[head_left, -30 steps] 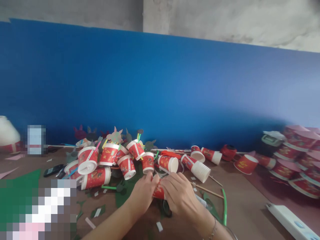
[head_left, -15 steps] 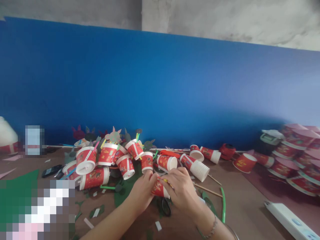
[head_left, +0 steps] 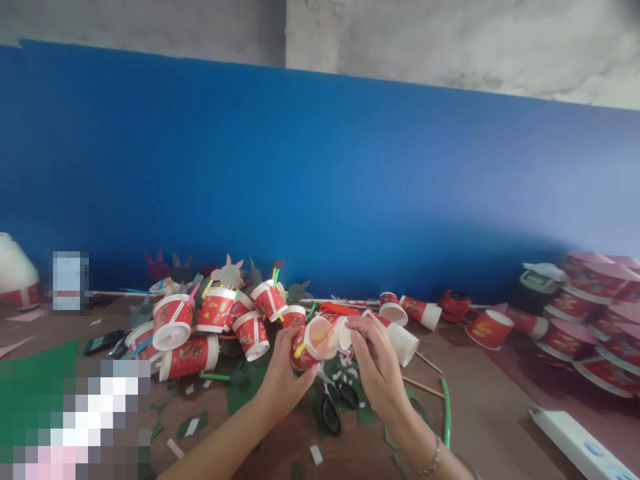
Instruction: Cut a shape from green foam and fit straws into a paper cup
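My left hand (head_left: 285, 375) is wrapped round a red paper cup (head_left: 303, 348), whose pale open mouth faces right and toward me. A bit of yellow shows on the cup's side. My right hand (head_left: 373, 350) is just right of that mouth, its fingertips at the rim of a white round piece; whether it grips this piece or only touches it, I cannot tell. Black-handled scissors (head_left: 332, 413) lie on the table below the hands. Behind them is an orange-red object (head_left: 340, 309). A stack of nested cups (head_left: 401, 343) lies beyond my right hand.
Red cups with straws (head_left: 173, 321) are heaped at left, some with paper animal shapes. A green tube (head_left: 447, 413) and thin sticks lie at right. A white power strip (head_left: 583, 443) is at lower right, near stacked red cups (head_left: 570, 337). Paper scraps litter the brown table (head_left: 493, 413).
The held cup has turned so that its mouth shows. My right hand has moved off its side to the right. The scissors below are now more exposed.
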A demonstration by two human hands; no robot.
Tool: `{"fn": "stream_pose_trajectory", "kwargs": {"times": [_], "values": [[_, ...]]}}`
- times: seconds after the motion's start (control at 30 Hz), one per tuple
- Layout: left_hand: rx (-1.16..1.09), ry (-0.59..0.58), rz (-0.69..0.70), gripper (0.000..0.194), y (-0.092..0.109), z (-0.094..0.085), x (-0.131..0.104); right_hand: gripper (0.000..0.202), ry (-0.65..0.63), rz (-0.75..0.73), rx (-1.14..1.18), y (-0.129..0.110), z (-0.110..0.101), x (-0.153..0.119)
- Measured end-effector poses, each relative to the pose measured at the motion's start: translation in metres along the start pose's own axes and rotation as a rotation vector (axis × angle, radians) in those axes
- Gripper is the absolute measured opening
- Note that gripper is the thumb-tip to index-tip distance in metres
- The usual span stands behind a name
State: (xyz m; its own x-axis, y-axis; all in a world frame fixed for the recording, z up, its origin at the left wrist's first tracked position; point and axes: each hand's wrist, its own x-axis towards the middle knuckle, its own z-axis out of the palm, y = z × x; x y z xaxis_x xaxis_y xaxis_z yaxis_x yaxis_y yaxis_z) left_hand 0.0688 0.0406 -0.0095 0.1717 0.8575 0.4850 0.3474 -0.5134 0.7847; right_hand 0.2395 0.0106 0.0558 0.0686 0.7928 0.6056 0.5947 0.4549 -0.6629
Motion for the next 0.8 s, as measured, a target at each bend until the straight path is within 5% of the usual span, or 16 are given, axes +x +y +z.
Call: {"fn": "stream_pose_trajectory", "kwargs": {"times": [0.17,0.37,0.47,0.63,0.8], "values": [[-0.097,0.097,-0.055,0.061,-0.006,0.007,-0.004,0.019,-0.132,0.113,-0.013,0.005,0.008,0.0],[0.057,0.1,0.098,0.062,-0.012,0.004,-0.01,0.016,-0.006,0.089,0.007,-0.002,0.012,-0.007],[0.11,0.067,0.208,0.069,-0.009,0.002,-0.011,0.015,-0.077,0.091,-0.011,-0.003,0.013,-0.007],[0.1,0.012,0.314,0.06,-0.006,0.003,-0.013,0.016,-0.236,0.339,0.105,-0.008,0.014,-0.004],[0.033,0.003,0.286,0.056,-0.003,0.003,-0.012,0.011,-0.288,0.355,0.107,-0.019,0.014,-0.004]]}}
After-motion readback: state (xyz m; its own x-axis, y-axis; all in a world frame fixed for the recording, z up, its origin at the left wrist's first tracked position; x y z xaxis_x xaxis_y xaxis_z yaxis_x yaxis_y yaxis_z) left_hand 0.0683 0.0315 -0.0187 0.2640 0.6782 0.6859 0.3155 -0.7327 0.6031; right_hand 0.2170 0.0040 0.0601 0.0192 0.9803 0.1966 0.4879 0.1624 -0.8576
